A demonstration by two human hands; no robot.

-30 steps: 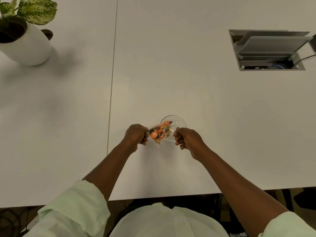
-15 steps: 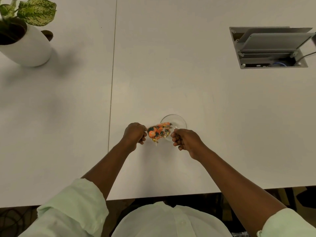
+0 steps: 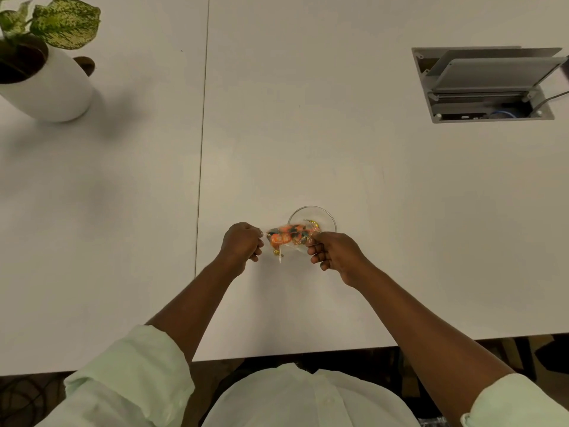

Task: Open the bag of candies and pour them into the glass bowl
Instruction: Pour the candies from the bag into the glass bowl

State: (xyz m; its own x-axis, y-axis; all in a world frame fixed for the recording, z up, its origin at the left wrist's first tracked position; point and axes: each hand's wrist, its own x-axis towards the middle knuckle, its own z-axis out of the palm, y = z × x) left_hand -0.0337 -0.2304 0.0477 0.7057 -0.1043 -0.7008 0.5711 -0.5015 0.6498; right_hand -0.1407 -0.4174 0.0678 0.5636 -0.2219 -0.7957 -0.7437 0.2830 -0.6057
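Observation:
A small clear bag of candies, holding orange, dark and gold-wrapped sweets, is stretched sideways between my two hands just above the white table. My left hand pinches its left end and my right hand grips its right end. The glass bowl stands on the table right behind the bag, and the bag's right end overlaps the bowl's near rim. A gold candy shows at the bowl's near side; whether it lies inside the bowl or in the bag I cannot tell.
A white pot with a speckled green plant stands at the far left. An open grey cable hatch is sunk into the table at the far right. A seam runs between two tabletops. The table's near edge is close to my body.
The bag has flattened and stretched more sideways between my hands. My right hand has dropped slightly toward me. The bowl has not moved.

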